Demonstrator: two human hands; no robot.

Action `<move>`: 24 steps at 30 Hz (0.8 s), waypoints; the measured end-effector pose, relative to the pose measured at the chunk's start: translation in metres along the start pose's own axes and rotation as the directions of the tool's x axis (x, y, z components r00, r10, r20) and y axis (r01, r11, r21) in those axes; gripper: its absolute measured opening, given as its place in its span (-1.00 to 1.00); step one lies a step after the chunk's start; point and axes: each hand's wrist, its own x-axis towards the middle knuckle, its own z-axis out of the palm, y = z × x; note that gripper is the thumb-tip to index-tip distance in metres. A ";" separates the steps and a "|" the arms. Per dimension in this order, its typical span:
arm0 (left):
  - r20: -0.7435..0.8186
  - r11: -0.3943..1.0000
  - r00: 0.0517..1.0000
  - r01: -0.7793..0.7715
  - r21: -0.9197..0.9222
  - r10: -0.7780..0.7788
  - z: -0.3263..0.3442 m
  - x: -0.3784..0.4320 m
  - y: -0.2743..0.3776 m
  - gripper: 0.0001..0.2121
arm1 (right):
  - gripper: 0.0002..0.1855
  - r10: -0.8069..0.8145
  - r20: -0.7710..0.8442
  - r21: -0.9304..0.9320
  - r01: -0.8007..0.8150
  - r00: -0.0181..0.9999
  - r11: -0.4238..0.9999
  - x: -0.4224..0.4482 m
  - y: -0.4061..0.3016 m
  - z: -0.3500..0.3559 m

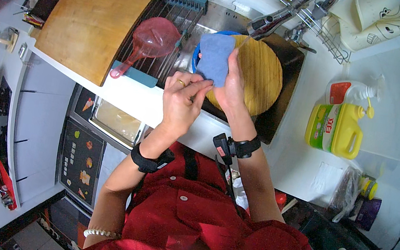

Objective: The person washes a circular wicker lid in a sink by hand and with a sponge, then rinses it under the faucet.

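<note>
My right hand (pixel 234 87) holds a flat, light-blue cleaning cloth (pixel 215 56) over the sink, its thumb lying along the cloth's edge. With fingertips pinched together at the cloth's near corner is my left hand (pixel 184 100), which wears a ring. Whether something small is also between those fingertips cannot be made out. A round wooden board (pixel 266 72) lies below the cloth and my right hand. Past its left side shows the rim of a blue basin (pixel 195 58). The steel sink (pixel 288 92) surrounds them.
A chrome faucet (pixel 272 22) arches over the board. On the left, a pink ladle (pixel 155 38) rests on a drying rack (pixel 185 0), beside a large wooden cutting board (pixel 94 24). A yellow detergent jug (pixel 336 128) and a spray bottle (pixel 344 91) stand on the right counter.
</note>
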 end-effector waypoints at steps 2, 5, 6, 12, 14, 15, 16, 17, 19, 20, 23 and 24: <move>-0.015 0.995 0.996 -0.082 0.061 0.083 0.000 0.002 -0.001 -0.85 | -0.42 -0.010 -0.030 -0.036 0.009 0.999 0.999 -0.001 -0.001 0.002; -0.010 0.962 0.976 -0.215 0.168 0.220 0.002 0.007 -0.001 -0.85 | -0.44 -0.104 -0.138 -0.160 0.082 0.985 0.984 0.006 0.007 -0.005; -0.003 0.943 0.965 -0.257 0.209 0.264 0.002 0.008 0.000 -0.84 | -0.45 -0.149 -0.178 -0.215 0.109 0.973 0.971 0.008 0.010 -0.006; -0.092 0.994 0.994 -0.045 0.101 0.054 0.012 0.003 -0.003 -0.82 | -0.49 -0.086 -0.256 -0.144 0.050 0.963 0.988 0.005 0.008 0.004; -0.118 0.999 0.992 0.034 -0.014 -0.036 0.012 0.002 -0.002 -0.83 | -0.49 -0.081 -0.279 -0.102 0.054 0.957 0.993 0.003 0.009 0.006; -0.126 0.997 0.990 0.060 -0.051 -0.066 0.011 0.002 0.001 -0.83 | -0.49 -0.078 -0.291 -0.080 0.057 0.954 0.995 0.003 0.010 0.007; -0.132 0.993 0.987 0.084 -0.088 -0.096 0.011 0.002 0.003 -0.84 | -0.50 -0.045 -0.291 -0.035 0.036 0.956 0.999 0.003 0.008 0.008; -0.120 0.987 0.985 0.105 -0.125 -0.120 0.011 0.001 0.001 -0.84 | -0.50 -0.012 -0.289 0.011 0.016 0.957 1.000 0.003 0.007 0.008; -0.097 0.970 0.981 0.148 -0.196 -0.169 0.013 -0.002 -0.005 -0.85 | -0.49 0.045 -0.248 0.078 -0.026 0.968 0.997 0.004 0.006 0.006; -0.059 0.942 0.975 0.191 -0.276 -0.215 0.012 -0.002 -0.006 -0.87 | -0.48 0.068 -0.211 0.100 -0.048 0.975 0.994 0.003 0.006 0.005; 0.067 0.804 0.940 0.323 -0.500 -0.336 0.009 -0.003 -0.010 -0.90 | -0.47 0.089 -0.169 0.128 -0.068 0.982 0.989 0.003 0.005 0.003; 0.110 0.740 0.924 0.361 -0.568 -0.367 0.008 -0.003 -0.010 -0.91 | -0.47 0.086 -0.165 0.132 -0.065 0.982 0.989 0.004 0.005 0.003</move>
